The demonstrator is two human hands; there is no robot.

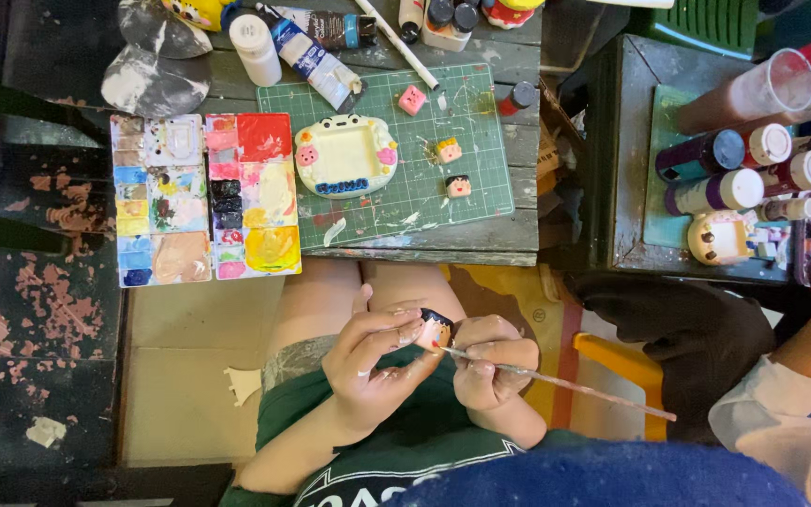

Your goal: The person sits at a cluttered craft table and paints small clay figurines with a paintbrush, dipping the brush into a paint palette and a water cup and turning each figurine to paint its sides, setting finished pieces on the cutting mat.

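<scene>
My left hand (pixel 371 361) holds a small painted figurine head (pixel 435 330) with black hair and a peach face, over my lap. My right hand (pixel 492 361) grips a thin paintbrush (pixel 565 385), its tip touching the figurine and its handle pointing right. On the green cutting mat (pixel 424 197) above lie a cream frame-shaped piece (pixel 346 155) and three small painted heads: a pink one (pixel 412 99), a yellow-haired one (pixel 448 149) and a black-haired one (pixel 458 186).
A two-part paint palette (pixel 204 197) hangs over the table's left front edge. Paint tubes (pixel 312 56) and a white bottle (pixel 255 47) lie at the back. To the right, a second table (pixel 631 188) holds paint bottles (pixel 734 169); another person's sleeve (pixel 781 413) is there.
</scene>
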